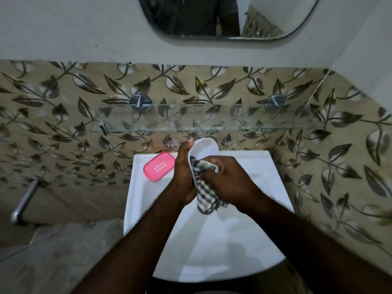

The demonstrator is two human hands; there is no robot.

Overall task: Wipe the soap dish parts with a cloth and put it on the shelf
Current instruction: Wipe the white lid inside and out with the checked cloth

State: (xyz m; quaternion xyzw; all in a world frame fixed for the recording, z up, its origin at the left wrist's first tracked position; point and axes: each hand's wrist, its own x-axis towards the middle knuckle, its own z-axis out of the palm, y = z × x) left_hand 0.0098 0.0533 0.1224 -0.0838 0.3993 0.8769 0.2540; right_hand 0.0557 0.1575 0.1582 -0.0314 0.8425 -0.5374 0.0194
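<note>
Over the white sink (140, 187), my left hand (183, 170) grips a white oval soap dish base (204, 148), tilted upright with its hollow side facing right. My right hand (229, 179) presses a blue and white checked cloth (204, 187) into the lower part of that base; the cloth's loose end hangs down below my hands. The pink slotted soap dish insert (159, 166) lies on the sink's back left corner, apart from my hands. A glass shelf (212, 117) runs along the tiled wall just above the white base.
Two chrome brackets (140, 100) (274, 100) hold the shelf to the leaf-patterned tiles. A metal tap pipe (24, 200) sticks out of the wall at the lower left. A mirror (229, 18) hangs above, reflecting a person's torso.
</note>
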